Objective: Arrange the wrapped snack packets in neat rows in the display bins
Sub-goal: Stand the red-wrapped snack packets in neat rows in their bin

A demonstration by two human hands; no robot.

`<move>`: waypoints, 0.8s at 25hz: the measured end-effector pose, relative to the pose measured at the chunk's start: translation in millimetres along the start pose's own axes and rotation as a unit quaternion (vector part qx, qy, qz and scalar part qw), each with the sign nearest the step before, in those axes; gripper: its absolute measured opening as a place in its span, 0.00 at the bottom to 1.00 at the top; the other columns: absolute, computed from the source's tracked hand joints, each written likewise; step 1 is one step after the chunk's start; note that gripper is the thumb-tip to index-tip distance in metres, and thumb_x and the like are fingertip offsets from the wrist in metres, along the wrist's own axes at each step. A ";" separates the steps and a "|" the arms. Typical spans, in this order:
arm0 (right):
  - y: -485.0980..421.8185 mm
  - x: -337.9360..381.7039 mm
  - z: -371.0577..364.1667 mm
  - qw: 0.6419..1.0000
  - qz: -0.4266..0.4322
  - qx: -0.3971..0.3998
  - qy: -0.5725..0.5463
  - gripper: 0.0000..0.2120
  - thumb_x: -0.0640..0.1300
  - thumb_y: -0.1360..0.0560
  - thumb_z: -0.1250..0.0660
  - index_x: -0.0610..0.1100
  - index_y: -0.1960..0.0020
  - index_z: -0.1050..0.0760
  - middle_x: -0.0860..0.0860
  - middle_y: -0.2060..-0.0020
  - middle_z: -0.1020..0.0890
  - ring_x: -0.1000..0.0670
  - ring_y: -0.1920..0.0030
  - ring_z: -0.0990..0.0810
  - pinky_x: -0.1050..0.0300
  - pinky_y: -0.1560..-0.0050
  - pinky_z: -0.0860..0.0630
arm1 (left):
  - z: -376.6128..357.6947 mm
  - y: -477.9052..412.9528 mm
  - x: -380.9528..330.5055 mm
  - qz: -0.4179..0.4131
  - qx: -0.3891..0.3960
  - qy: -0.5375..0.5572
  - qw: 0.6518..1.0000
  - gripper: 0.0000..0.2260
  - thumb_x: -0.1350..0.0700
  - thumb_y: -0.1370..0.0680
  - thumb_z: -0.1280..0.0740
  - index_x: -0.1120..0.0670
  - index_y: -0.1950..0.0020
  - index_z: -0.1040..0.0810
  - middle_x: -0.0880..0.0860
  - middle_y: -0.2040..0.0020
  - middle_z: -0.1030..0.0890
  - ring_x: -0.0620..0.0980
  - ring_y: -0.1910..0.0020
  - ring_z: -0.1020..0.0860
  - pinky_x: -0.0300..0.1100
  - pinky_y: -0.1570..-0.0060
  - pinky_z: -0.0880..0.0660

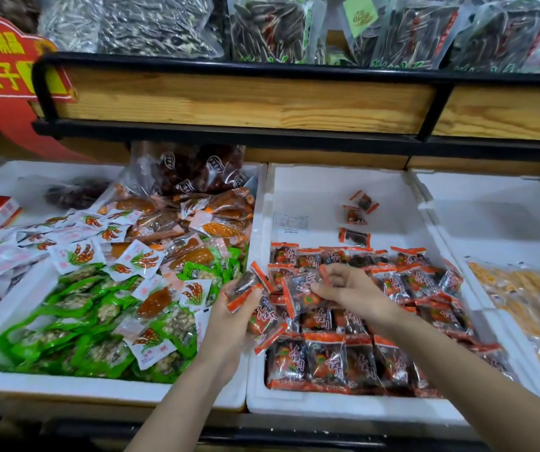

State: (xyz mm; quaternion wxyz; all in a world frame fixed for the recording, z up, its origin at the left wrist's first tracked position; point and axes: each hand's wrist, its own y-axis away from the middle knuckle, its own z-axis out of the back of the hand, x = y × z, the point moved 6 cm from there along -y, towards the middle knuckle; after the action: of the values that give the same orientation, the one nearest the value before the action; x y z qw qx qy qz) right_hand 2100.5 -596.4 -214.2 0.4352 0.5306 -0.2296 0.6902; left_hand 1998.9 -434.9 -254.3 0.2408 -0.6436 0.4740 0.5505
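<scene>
the dark snack packets [327, 360] with orange-red ends lie in rows in the near half of the middle foam bin [327, 187], under and just beyond the fingers of both hands. the left hand [229, 321] holds a small stack of packets [245, 287] over the bin's left wall, its fingers [247, 300] curled round the stack. the right hand [356, 291] is just to the right of it, thumb and fingers pinching a single packet [299, 293] by its edge above the rows. this one seems to touch the stack, though the overlap makes that hard to tell.

farther beyond the fingers, three loose packets [356, 216] lie well apart from the rows on the bin's bare white floor. left of the left fingers, a second foam bin [66, 384] holds a jumble of green packets [66, 321], white packets [79, 256] and orange ones. right of the right hand, a third bin [477, 223] holds yellow packets [522, 288]. above all three, a wooden shelf [229, 102] carries bags of seeds [262, 27], with a red sign [7, 60] at its left end.
</scene>
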 end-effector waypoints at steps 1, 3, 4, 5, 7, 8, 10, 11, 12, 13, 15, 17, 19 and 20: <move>-1.5 -2.2 6.6 1.000 -0.002 -0.008 0.005 0.08 0.41 0.26 0.32 0.41 0.48 0.25 0.48 0.54 0.18 0.54 0.56 0.18 0.68 0.60 0.26 | 2.5 1.2 1.2 0.005 -0.007 0.003 1.000 0.08 0.57 0.22 0.33 0.47 0.46 0.27 0.52 0.59 0.19 0.40 0.75 0.22 0.35 0.76 0.27; -7.3 -4.2 24.4 0.996 0.004 -0.060 0.068 0.09 0.43 0.27 0.31 0.42 0.48 0.26 0.48 0.54 0.19 0.51 0.56 0.18 0.65 0.58 0.24 | 5.5 2.7 3.0 0.007 -0.017 0.011 1.000 0.08 0.56 0.22 0.33 0.48 0.44 0.26 0.53 0.58 0.19 0.40 0.75 0.22 0.34 0.76 0.27; -9.6 -6.9 31.6 0.991 0.000 -0.089 0.100 0.10 0.44 0.27 0.30 0.43 0.48 0.26 0.49 0.56 0.18 0.50 0.57 0.18 0.61 0.56 0.23 | 6.5 2.8 3.7 0.005 -0.021 0.012 1.000 0.10 0.56 0.22 0.33 0.50 0.42 0.26 0.53 0.58 0.19 0.41 0.74 0.22 0.35 0.75 0.26; -9.9 -9.0 34.5 0.988 -0.010 -0.103 0.117 0.11 0.44 0.27 0.30 0.43 0.47 0.28 0.49 0.57 0.18 0.51 0.60 0.18 0.59 0.56 0.22 | 7.5 2.6 4.3 0.003 -0.023 0.012 1.000 0.12 0.56 0.22 0.33 0.51 0.39 0.27 0.53 0.59 0.19 0.42 0.73 0.22 0.35 0.75 0.26; -6.7 -13.3 26.0 0.982 -0.021 -0.072 0.171 0.14 0.42 0.26 0.31 0.47 0.43 0.31 0.52 0.57 0.21 0.55 0.68 0.22 0.65 0.68 0.25 | 8.4 1.4 6.1 0.001 -0.026 0.010 1.000 0.13 0.55 0.22 0.32 0.52 0.38 0.27 0.53 0.58 0.19 0.46 0.69 0.21 0.38 0.72 0.24; -5.4 -15.5 19.2 0.974 -0.017 -0.044 0.221 0.17 0.42 0.26 0.32 0.50 0.40 0.32 0.53 0.55 0.23 0.56 0.69 0.24 0.68 0.71 0.28 | 8.6 0.4 7.3 0.000 -0.028 0.008 1.000 0.14 0.54 0.23 0.32 0.52 0.38 0.27 0.55 0.57 0.18 0.49 0.65 0.20 0.42 0.67 0.21; -5.7 -15.6 9.9 0.942 0.021 -0.012 0.334 0.16 0.44 0.26 0.31 0.51 0.41 0.29 0.54 0.54 0.24 0.57 0.65 0.25 0.67 0.68 0.28 | 7.9 -0.4 9.6 0.002 -0.028 0.003 1.000 0.14 0.54 0.23 0.31 0.51 0.38 0.27 0.55 0.54 0.17 0.53 0.59 0.20 0.49 0.56 0.20; -6.1 -11.8 6.1 0.924 0.047 -0.003 0.380 0.13 0.44 0.27 0.31 0.50 0.43 0.27 0.55 0.57 0.24 0.57 0.64 0.25 0.66 0.66 0.29 | 7.3 -0.7 10.3 0.004 -0.026 -0.001 1.000 0.14 0.54 0.23 0.31 0.51 0.38 0.27 0.55 0.54 0.17 0.52 0.60 0.20 0.49 0.57 0.20; -7.5 -9.0 3.5 0.912 0.061 0.006 0.405 0.12 0.45 0.28 0.30 0.49 0.46 0.26 0.55 0.60 0.25 0.58 0.65 0.27 0.65 0.66 0.31 | 6.5 -0.6 10.7 0.003 -0.023 -0.004 1.000 0.14 0.54 0.23 0.32 0.51 0.39 0.27 0.54 0.55 0.17 0.49 0.63 0.19 0.47 0.61 0.21; -8.9 -6.2 2.1 0.908 0.065 0.020 0.414 0.10 0.45 0.28 0.29 0.48 0.49 0.26 0.56 0.63 0.27 0.58 0.66 0.28 0.64 0.68 0.33 | 6.2 -0.4 10.8 0.003 -0.020 -0.007 1.000 0.14 0.55 0.23 0.32 0.50 0.38 0.27 0.53 0.54 0.17 0.47 0.65 0.19 0.44 0.63 0.22; -12.9 -1.9 6.0 0.914 0.057 0.033 0.400 0.09 0.45 0.29 0.27 0.48 0.55 0.27 0.55 0.64 0.27 0.56 0.66 0.28 0.64 0.68 0.34 | 6.1 0.2 11.3 0.004 -0.017 -0.013 1.000 0.15 0.54 0.23 0.32 0.50 0.37 0.28 0.54 0.53 0.17 0.46 0.64 0.20 0.42 0.64 0.23; -15.8 2.0 19.9 0.944 0.049 -0.015 0.326 0.09 0.45 0.29 0.27 0.48 0.57 0.28 0.55 0.63 0.25 0.55 0.63 0.25 0.67 0.67 0.33 | 9.2 0.1 11.0 0.003 -0.021 -0.021 1.000 0.16 0.54 0.23 0.32 0.50 0.35 0.28 0.54 0.52 0.19 0.46 0.65 0.21 0.41 0.64 0.24; -13.2 -1.4 30.1 0.983 0.022 -0.084 0.164 0.11 0.43 0.29 0.27 0.44 0.51 0.27 0.52 0.60 0.23 0.52 0.60 0.21 0.68 0.64 0.27 | 11.5 -0.4 10.4 0.000 -0.025 -0.026 0.999 0.18 0.54 0.23 0.32 0.50 0.34 0.29 0.54 0.51 0.19 0.46 0.65 0.22 0.40 0.65 0.24; -11.0 -7.7 27.7 0.992 0.001 -0.094 0.084 0.14 0.41 0.29 0.28 0.42 0.46 0.28 0.49 0.60 0.21 0.50 0.60 0.19 0.64 0.61 0.23 | 12.3 -1.1 10.4 -0.002 -0.027 -0.024 0.999 0.18 0.54 0.23 0.32 0.50 0.34 0.29 0.55 0.49 0.19 0.47 0.63 0.21 0.40 0.65 0.24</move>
State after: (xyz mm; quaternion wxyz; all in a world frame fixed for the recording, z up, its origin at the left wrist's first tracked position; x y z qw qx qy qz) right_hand 2125.0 -615.0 -213.8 0.5006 0.4272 -0.2564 0.7080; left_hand 1993.4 -427.8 -267.6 0.2359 -0.6370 0.4520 0.5782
